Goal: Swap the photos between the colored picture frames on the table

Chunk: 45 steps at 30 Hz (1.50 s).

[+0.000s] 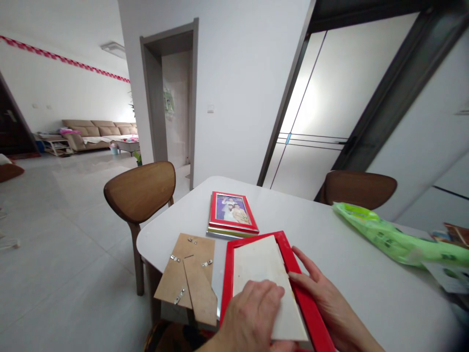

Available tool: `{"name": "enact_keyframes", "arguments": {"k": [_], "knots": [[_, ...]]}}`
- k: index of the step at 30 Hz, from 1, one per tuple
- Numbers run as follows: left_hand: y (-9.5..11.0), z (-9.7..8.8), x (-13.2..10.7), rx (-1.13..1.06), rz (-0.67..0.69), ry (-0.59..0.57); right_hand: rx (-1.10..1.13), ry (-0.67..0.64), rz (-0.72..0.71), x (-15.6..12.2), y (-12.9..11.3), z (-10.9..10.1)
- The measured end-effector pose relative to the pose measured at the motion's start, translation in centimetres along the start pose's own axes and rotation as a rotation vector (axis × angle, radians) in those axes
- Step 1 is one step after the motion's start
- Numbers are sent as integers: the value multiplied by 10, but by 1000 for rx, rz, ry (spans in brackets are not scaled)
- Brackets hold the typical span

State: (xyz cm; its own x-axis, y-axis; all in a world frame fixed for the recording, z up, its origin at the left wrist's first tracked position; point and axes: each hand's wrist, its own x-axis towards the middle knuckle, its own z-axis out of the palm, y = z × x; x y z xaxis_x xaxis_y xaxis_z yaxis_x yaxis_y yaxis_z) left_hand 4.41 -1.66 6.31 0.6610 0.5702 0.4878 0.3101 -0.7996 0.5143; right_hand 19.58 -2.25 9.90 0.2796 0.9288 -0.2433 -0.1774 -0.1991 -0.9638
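Observation:
A red picture frame [229,274] lies back side up at the table's near edge, tilted toward me. Inside its border is a white sheet [262,264], sitting askew with a dark gap along its right side. My left hand [252,310] is closed, its curled fingers on top of the sheet's lower part and a fingertip showing at the lower edge. My right hand [322,293] grips the frame's right side, thumb on the border and fingers around the outer edge. To the left, a brown backing board [170,281] with metal clips and a stand leg overhangs the table edge.
Beyond the red frame, a stack of picture frames [234,227] has a photo in its top one. A green plastic bag [388,239] lies at the right of the white table [311,220]. Wooden chairs stand at the left [142,190] and far right [361,188].

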Motion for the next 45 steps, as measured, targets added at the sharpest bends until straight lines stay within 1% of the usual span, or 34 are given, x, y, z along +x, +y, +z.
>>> {"name": "enact_keyframes", "arguments": {"k": [2, 3, 4, 5, 7, 9, 10, 12, 14, 16, 18, 21, 26, 28, 31, 32, 33, 34, 36, 38, 39, 41, 42, 43, 45], "knots": [[1, -10, 0, 0, 41, 53, -30, -1, -45, 2, -2, 1], [0, -18, -2, -7, 24, 100, -63, 6, -63, 5, -1, -1], [-1, -26, -5, -21, -25, 162, -115, 20, -75, 9, 1, -3], [-4, -34, -9, -44, -109, 233, -184, 37, -83, 14, 5, -7], [-13, -50, -19, -125, -329, 348, -356, 73, -96, 26, 14, -16], [-27, -62, -32, -210, -522, 400, -535, 107, -121, 38, 25, -26], [-35, -66, -39, -234, -582, 396, -631, 129, -135, 44, 30, -30], [-49, -70, -54, -209, -647, 336, -824, 179, -165, 52, 38, -36], [-61, -69, -66, -95, -680, 245, -988, 227, -202, 57, 44, -39], [-67, -66, -73, 51, -682, 165, -1098, 249, -241, 59, 47, -40], [-68, -63, -75, 181, -655, 100, -1175, 256, -269, 59, 50, -40], [-65, -62, -73, 306, -622, 30, -1249, 256, -279, 59, 52, -39], [-61, -65, -69, 386, -608, -34, -1298, 237, -286, 59, 56, -42], [-61, -66, -69, 403, -602, -43, -1304, 237, -320, 58, 55, -42], [-60, -66, -67, 400, -583, -41, -1217, 265, -474, 51, 52, -32], [-59, -65, -66, 388, -563, -33, -1139, 248, -500, 48, 51, -25], [-57, -64, -65, 369, -533, -26, -1033, 203, -483, 44, 52, -17], [-56, -62, -64, 344, -495, -24, -904, 131, -417, 41, 53, -6], [-51, -56, -60, 281, -413, -51, -608, -38, -194, 36, 57, 16], [-46, -48, -57, 218, -363, -120, -351, -164, 3, 34, 61, 37], [-44, -43, -55, 196, -353, -155, -257, -210, 57, 34, 62, 45], [-43, -35, -51, 177, -342, -189, -131, -272, 76, 31, 58, 59], [-44, -31, -49, 176, -329, -172, -84, -290, 56, 29, 53, 64], [-46, -29, -47, 175, -305, -131, -41, -294, 28, 26, 46, 69], [-48, -28, -41, 144, -219, 2, 31, -281, -27, 18, 30, 76]]}}
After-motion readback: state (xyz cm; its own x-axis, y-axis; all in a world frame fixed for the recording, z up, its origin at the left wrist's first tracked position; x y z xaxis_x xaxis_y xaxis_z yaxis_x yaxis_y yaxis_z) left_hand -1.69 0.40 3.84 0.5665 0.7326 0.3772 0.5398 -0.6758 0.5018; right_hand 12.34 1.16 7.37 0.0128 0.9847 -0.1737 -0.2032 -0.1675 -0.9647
